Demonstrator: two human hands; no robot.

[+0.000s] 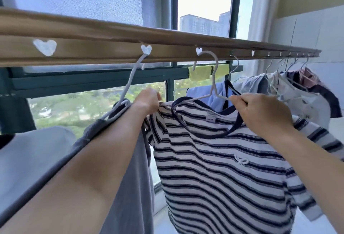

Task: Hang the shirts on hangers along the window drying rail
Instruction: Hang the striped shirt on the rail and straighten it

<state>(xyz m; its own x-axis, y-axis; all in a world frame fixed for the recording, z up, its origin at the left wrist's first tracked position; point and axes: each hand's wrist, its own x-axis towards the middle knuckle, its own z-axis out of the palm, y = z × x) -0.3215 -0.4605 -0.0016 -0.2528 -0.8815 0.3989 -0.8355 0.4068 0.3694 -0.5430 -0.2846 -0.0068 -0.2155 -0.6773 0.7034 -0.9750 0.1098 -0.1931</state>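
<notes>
A navy-and-white striped shirt (219,174) hangs in front of me on a white hanger (214,77), whose hook sits in a heart-shaped slot of the brown drying rail (104,47). My left hand (149,99) grips the shirt's left shoulder. My right hand (260,111) pinches the hanger's right arm and the navy collar. To the left, a grey garment (130,178) hangs on another white hanger (130,77), partly behind my left forearm.
Several more garments on hangers (290,85) crowd the rail's right end, with a light blue one (204,94) just behind the striped shirt. A yellow cloth (201,72) lies on the dark window frame (74,81). A tiled wall (316,34) closes the right side.
</notes>
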